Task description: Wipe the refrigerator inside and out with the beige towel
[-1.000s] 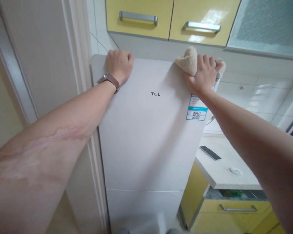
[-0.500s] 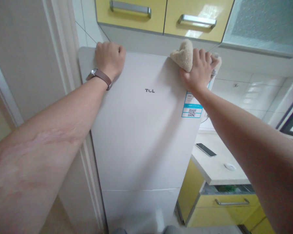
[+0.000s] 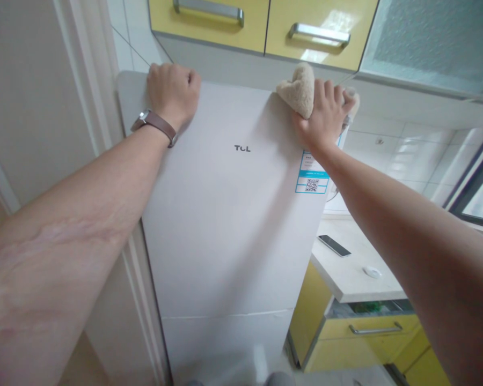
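Observation:
My left hand (image 3: 173,96) rests as a fist against the upper left of a white refrigerator (image 3: 229,230), at its top edge. A watch with a brown strap (image 3: 159,125) is on that wrist. Nothing shows between the curled fingers, though their undersides are hidden. At the upper right corner of the refrigerator, my right hand (image 3: 323,115) presses on a beige fluffy cloth (image 3: 301,91). The cloth bulges out on both sides of the hand; the part under the palm is hidden. Below that hand is a blue and white label (image 3: 312,174) with a QR code.
Yellow wall cabinets (image 3: 209,27) hang just above the refrigerator. A white door frame (image 3: 92,96) stands close on the left. To the right, a counter (image 3: 358,287) holds a phone (image 3: 334,245) and a small white round object (image 3: 372,272), above a yellow drawer (image 3: 370,332).
The whole scene has shifted slightly left in the picture as my head turned. Both hands keep about the same places on the refrigerator, the cloth still under my right hand.

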Demonstrator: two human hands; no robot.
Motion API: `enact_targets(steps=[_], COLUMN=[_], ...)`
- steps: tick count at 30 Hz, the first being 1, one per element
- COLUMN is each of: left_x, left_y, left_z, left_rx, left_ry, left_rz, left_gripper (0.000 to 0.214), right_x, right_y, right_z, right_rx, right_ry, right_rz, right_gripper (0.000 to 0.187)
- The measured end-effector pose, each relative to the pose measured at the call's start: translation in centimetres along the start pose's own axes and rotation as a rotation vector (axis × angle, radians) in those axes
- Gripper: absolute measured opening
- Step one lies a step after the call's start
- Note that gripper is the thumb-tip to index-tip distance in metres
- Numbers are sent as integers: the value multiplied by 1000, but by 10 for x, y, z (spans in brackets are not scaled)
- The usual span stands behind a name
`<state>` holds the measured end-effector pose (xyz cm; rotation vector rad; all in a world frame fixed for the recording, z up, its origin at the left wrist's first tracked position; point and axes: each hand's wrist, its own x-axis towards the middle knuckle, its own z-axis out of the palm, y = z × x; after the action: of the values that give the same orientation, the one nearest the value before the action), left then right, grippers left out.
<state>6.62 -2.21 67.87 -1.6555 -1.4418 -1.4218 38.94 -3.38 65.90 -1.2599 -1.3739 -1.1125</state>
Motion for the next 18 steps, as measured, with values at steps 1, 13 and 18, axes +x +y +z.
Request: enact_targets(steps=[1, 13, 18], left_x=[0, 1, 1], left_y=[0, -1, 0], left_z=[0, 1, 0], left_rx=[-13, 12, 43], left_ry=[-1, 22, 56], left_rz=[0, 11, 51], left_gripper=[72, 64, 59], right_x=[0, -9, -9], right_y=[0, -10, -6], right_z=[0, -12, -9], right_rx=[-8, -134, -85], right_ry=[-1, -52, 0], right_rz=[-7, -10, -37], right_gripper=[59, 50, 44])
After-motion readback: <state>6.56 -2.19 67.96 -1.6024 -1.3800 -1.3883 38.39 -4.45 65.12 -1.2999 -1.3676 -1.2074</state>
